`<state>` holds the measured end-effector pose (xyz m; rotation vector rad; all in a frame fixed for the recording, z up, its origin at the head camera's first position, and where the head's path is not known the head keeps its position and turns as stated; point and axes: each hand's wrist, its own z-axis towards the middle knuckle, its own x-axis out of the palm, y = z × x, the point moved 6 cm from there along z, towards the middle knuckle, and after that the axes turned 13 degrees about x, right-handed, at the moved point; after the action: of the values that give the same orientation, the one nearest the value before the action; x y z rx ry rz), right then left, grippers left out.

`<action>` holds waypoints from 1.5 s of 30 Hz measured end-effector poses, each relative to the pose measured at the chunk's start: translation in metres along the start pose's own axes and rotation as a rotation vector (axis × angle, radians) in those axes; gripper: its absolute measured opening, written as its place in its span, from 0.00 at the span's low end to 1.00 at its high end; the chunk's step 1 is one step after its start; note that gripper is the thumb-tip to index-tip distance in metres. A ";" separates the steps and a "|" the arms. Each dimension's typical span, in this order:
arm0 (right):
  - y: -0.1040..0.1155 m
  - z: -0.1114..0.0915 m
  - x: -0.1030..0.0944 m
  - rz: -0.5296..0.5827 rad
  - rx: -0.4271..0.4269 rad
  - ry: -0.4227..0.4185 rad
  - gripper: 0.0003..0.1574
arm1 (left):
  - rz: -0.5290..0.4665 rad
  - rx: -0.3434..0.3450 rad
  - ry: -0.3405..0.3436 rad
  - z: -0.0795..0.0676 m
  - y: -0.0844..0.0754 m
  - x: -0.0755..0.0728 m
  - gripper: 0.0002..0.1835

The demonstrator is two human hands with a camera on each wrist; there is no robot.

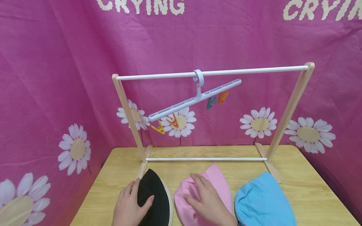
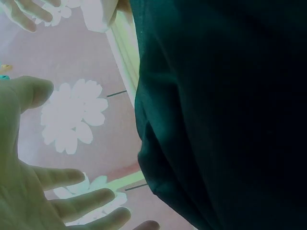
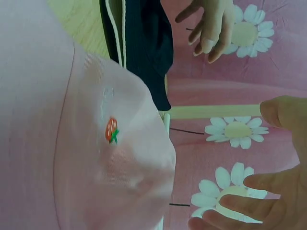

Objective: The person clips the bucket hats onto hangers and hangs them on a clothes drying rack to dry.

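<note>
Has black hat (image 1: 158, 204), pink hat (image 1: 223, 190) and blue hat (image 1: 263, 201) in a row on tabletop (image 1: 314, 188), with slim gaps between, bare wood out to left and right edges, rack (image 1: 290, 110) just behind, hanger (image 1: 195, 99) well above. Hovers with left hand (image 1: 128, 204) above black hat and right hand (image 1: 209, 201) above pink hat, fingers spread and slightly bent, nothing held in either grip.

The counter (image 1: 314, 194) is yellow-brown wood with round back corners. A black hat (image 1: 159, 207), a pink hat (image 1: 222, 186) and a blue hat (image 1: 263, 201) sit on it, left to right. A wood-and-white rack (image 1: 206, 159) stands near the back.
</note>
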<state>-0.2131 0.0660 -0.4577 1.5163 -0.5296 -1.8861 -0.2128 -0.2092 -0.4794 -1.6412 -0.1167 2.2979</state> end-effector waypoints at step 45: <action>0.034 0.001 0.051 0.043 -0.037 0.247 0.49 | -0.057 -0.114 0.324 -0.008 0.074 0.004 0.59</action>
<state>-0.2124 0.0063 -0.4700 1.6700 -0.4085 -1.6365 -0.2214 -0.2789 -0.5035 -2.0153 -0.2200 1.9858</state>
